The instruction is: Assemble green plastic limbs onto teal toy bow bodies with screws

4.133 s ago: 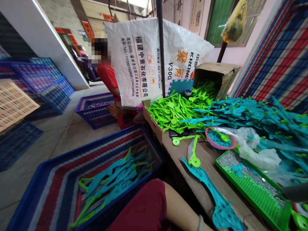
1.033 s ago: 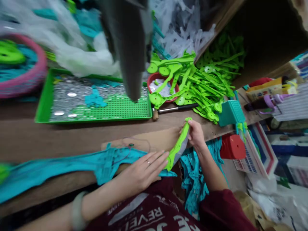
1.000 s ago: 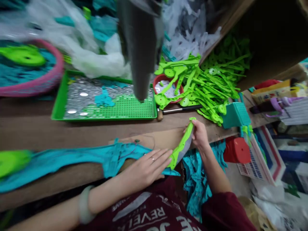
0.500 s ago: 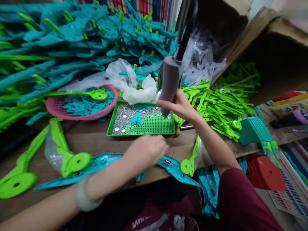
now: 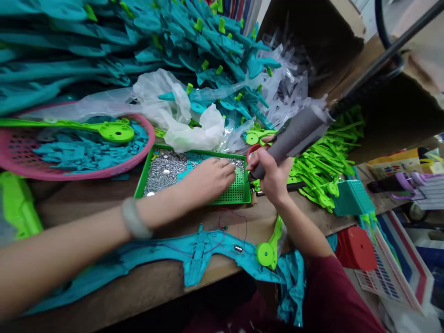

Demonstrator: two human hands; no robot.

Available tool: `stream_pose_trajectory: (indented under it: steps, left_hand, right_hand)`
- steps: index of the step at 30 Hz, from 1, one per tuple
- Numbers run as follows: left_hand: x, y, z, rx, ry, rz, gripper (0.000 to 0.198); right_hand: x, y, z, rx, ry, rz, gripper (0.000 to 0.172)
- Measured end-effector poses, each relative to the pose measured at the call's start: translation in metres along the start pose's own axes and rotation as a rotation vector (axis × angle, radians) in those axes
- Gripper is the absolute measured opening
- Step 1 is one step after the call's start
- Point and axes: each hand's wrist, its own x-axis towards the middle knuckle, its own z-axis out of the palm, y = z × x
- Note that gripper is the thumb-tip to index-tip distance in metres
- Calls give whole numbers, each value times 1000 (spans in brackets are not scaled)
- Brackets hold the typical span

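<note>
My right hand (image 5: 274, 173) grips a grey electric screwdriver (image 5: 294, 138), its tip pointing down-left near the tray's right edge. Over the green tray (image 5: 249, 196) of small silver screws (image 5: 161, 173) is my left hand (image 5: 211, 180), fingers bent together; anything in them is hidden. A few teal pieces (image 5: 185, 170) lie in the tray beside that hand. In front lies a long teal plastic shell (image 5: 159, 249) with thin red and dark wires (image 5: 246, 226) and a small battery-like part (image 5: 238, 248). A lime green piece with a round end (image 5: 266, 254) rests at the shell's right end.
At left, a pink basket (image 5: 69, 175) holds teal bits. Teal shells (image 5: 104, 51) are piled behind, with crumpled plastic (image 5: 194, 132). Lime green parts (image 5: 322, 157) heap at right near cardboard boxes (image 5: 347, 74). A red container (image 5: 357, 249) stands lower right.
My left hand has moved from above the teal shell up to the screw tray. The screwdriver in my right hand has tilted from upright to a slant, and the view has shifted.
</note>
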Motion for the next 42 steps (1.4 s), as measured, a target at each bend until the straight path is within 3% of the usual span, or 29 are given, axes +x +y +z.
stream_pose_trajectory:
  steps: [3,6,10,13,16,18,20,23,26,28,33,38,40,42]
  left_hand:
    - [-3,33,2,-148,-43,-155,22]
    - [23,53,17,-257,-37,-107,23]
    - [73,44,29,-248,11,-26,26]
    - [87,18,21,-219,78,-46,28]
    - [69,-6,5,-57,154,-84,31]
    - [42,-5,-7,117,129,-101,30]
    - [9,15,-17,188,44,-126,27]
    - [-38,63,-22,128,-41,63,27]
    - [-62,89,-16,166,108,56,30]
    - [-67,86,-10,182,128,-18,30]
    - [-62,59,-1,100,-45,-130,40]
    - [-15,22,15,-84,-139,126,45]
    - [1,5,19,-49,-211,126,46]
    - [4,-1,15,57,-205,64,44]
  right_hand:
    - [-8,-8,0,44,102,-128,34]
    - [-14,-25,-7,42,215,-258,31]
    - [-19,-43,-26,-91,308,-365,23]
    - [-20,-44,-37,-130,364,-410,21]
    - [-19,-31,-36,-34,427,-375,21]
    - [-15,-14,-27,53,388,-308,25]
    - [-10,6,-15,102,298,-223,28]
    - [-1,34,0,102,192,-119,33]
    - [5,53,6,83,147,-73,38]
    - [7,59,6,94,131,-82,39]
    - [6,58,4,215,88,-213,39]
    - [3,47,6,267,87,-323,33]
    - [3,45,6,251,89,-330,32]
    - [3,47,6,237,87,-305,33]
